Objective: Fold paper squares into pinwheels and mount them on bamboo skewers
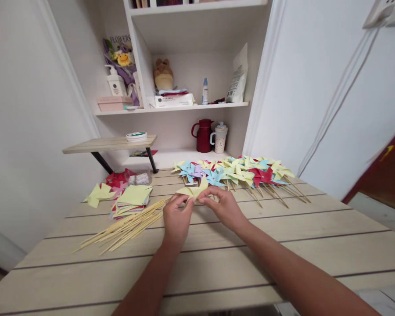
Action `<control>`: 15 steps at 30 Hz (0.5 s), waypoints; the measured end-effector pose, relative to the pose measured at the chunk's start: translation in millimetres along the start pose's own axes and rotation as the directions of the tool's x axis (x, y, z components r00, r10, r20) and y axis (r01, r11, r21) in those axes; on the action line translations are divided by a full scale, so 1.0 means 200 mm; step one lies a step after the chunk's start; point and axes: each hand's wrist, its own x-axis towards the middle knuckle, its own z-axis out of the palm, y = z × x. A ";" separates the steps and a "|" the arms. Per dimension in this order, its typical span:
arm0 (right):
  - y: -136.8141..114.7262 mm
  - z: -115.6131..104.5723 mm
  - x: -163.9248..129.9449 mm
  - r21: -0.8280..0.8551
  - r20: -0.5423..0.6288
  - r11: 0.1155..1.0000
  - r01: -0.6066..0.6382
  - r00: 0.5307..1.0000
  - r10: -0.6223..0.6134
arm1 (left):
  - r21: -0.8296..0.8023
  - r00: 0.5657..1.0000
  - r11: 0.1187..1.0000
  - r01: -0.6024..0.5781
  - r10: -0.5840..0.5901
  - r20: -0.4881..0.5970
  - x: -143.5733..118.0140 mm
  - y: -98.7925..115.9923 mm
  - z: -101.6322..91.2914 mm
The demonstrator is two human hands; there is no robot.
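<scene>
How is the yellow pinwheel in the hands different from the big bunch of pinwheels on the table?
The yellow pinwheel is a single one, pinched between the left hand and the right hand; the pile of pinwheels lies untouched on the table. The held one is all yellow; the pile mixes yellow, blue, red and purple. The pile's sticks show clearly; the held one's is hidden. Both are folded paper.

Pale plank table (283,237), skewers (125,228), paper stack (133,197), finished pinwheels (237,173)
</scene>
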 end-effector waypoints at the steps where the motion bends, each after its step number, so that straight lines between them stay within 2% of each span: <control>1: 0.00 0.00 0.00 0.003 0.001 1.000 -0.002 1.000 0.002 | -0.013 1.000 1.000 0.016 -0.016 0.004 0.00 0.00 0.00; 9: 0.00 0.01 0.00 0.015 -0.007 1.000 -0.009 1.000 0.009 | -0.136 0.965 0.958 0.252 -0.237 0.116 -0.01 0.00 0.01; 15: 0.01 0.02 0.00 0.006 0.003 1.000 0.013 1.000 -0.013 | -0.187 0.945 0.928 0.323 -0.305 0.120 -0.02 -0.01 0.02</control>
